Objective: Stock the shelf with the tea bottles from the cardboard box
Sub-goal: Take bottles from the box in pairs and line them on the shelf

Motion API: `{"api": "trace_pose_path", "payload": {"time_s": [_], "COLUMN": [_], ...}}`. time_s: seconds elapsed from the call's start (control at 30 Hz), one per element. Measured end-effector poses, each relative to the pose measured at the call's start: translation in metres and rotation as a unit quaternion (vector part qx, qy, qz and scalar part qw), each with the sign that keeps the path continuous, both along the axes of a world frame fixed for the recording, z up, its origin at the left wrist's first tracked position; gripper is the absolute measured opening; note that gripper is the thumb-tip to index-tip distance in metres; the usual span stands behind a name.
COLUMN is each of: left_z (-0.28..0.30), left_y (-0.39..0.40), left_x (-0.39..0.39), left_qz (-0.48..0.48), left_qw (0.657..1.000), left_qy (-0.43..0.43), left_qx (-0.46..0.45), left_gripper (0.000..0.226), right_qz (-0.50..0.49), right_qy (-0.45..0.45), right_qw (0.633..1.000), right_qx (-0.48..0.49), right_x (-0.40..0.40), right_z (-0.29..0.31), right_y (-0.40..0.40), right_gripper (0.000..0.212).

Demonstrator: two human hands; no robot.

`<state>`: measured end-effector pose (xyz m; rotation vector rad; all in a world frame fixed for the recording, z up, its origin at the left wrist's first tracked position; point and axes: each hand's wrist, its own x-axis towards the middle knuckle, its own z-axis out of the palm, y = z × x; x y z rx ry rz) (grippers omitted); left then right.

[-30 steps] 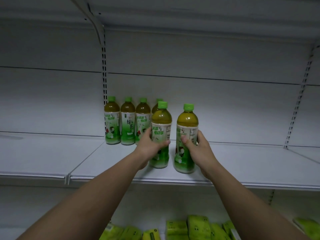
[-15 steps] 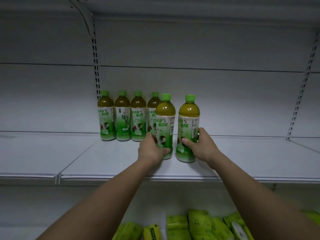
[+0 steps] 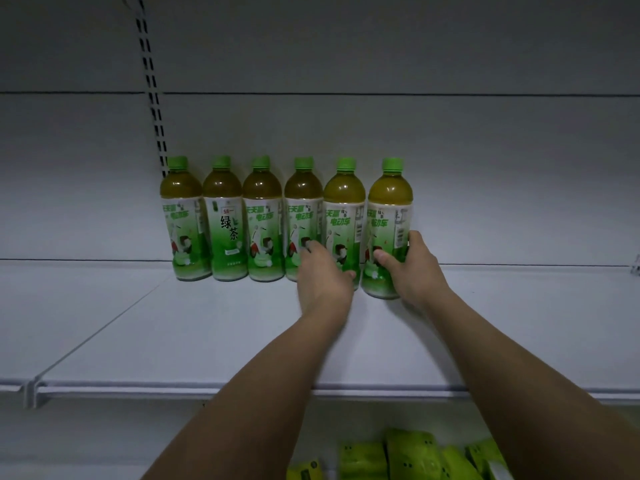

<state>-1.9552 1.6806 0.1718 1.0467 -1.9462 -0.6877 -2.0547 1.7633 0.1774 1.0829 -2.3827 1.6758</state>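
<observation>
Several green-capped tea bottles stand in one row at the back of the white shelf [image 3: 214,327]. My left hand [image 3: 323,275] grips the lower part of the fifth bottle [image 3: 343,209]. My right hand [image 3: 412,268] is curled round the base of the sixth, rightmost bottle [image 3: 389,216]. Both held bottles stand upright on the shelf, in line with the other bottles [image 3: 223,216] to their left. The cardboard box is out of view.
A slotted upright [image 3: 150,84] runs up the back panel above the leftmost bottle. The shelf's front edge [image 3: 173,389] has a joint at the left. Yellow-green packets [image 3: 408,455] lie on the shelf below, at the bottom right.
Both hands have pushed their two bottles back across the shelf, from near the front edge into the row against the back panel. The camera has moved closer.
</observation>
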Motion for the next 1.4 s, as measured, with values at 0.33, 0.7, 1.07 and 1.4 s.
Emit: {"api": "trace_pose_path", "payload": {"time_s": [0.33, 0.7, 1.07, 1.4], "left_z": [-0.009, -0.011, 0.001, 0.024], "left_y": [-0.015, -0.023, -0.011, 0.008], "left_x": [-0.021, -0.012, 0.005, 0.104], "left_qz": [0.017, -0.006, -0.054, -0.112], "left_qw": [0.998, 0.998, 0.994, 0.956], "left_qy": [-0.004, -0.005, -0.084, -0.264], "left_qx": [-0.057, -0.065, -0.049, -0.059], "left_gripper": [0.060, 0.047, 0.023, 0.064], "right_qz": [0.050, 0.032, -0.050, 0.008], "right_qy": [-0.036, 0.052, 0.069, 0.116], "right_qw": [0.997, 0.998, 0.991, 0.948], "right_qx": [-0.054, 0.016, 0.108, 0.296], "right_x": [-0.016, -0.022, -0.004, 0.078], "right_z": [-0.008, -0.017, -0.009, 0.034], "right_y": [-0.025, -0.014, -0.010, 0.040], "right_gripper": [0.041, 0.050, 0.052, 0.035]}}
